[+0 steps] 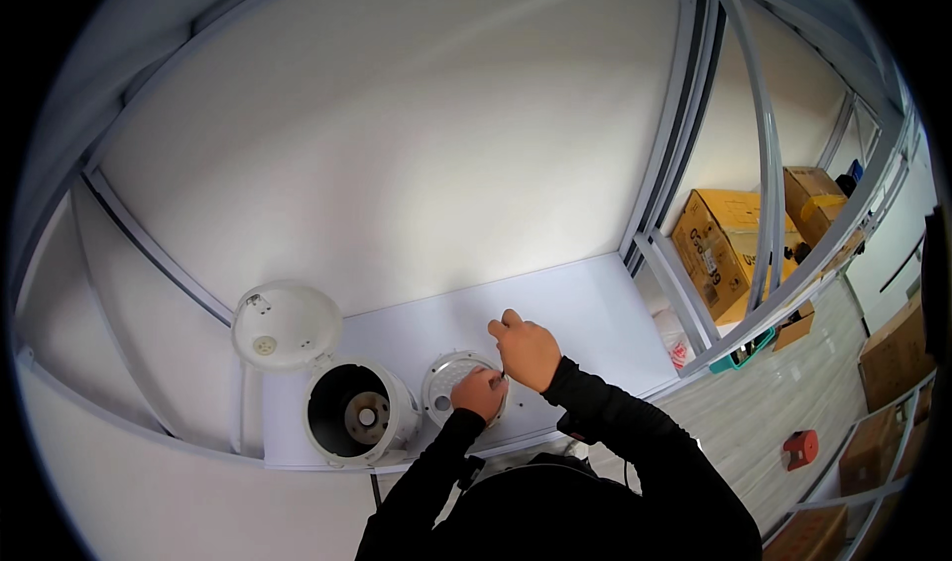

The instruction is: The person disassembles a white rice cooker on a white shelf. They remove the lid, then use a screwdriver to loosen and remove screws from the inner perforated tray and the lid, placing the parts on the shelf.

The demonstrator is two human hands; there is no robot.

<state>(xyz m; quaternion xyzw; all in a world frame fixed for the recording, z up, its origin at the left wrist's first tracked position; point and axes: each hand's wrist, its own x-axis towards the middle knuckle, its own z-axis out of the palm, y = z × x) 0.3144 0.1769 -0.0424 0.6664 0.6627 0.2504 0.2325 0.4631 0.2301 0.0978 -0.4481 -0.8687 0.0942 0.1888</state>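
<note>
Head view looks down on a white table (595, 303) inside a white booth with metal frame bars. Near the front edge of the table lies a round metal plate (448, 375) with small holes, flat on the surface. The left hand (479, 393) rests on this plate, with fingers curled on its right part; I cannot tell if it grips the plate or only presses it. The right hand (526, 353) is just above and to the right of the plate, closed in a loose fist, and it seems to pinch a small thin tool whose tip points to the plate rim; the tool is too small to identify. Both sleeves are black.

Just left of the plate, at the front left corner of the table, stands a white rice cooker (359, 422), open, with its round lid (286, 325) raised behind it. Beyond the right edge of the table, cardboard boxes (729, 244) stand on the floor, and a small red stool (800, 448) is further to the right.
</note>
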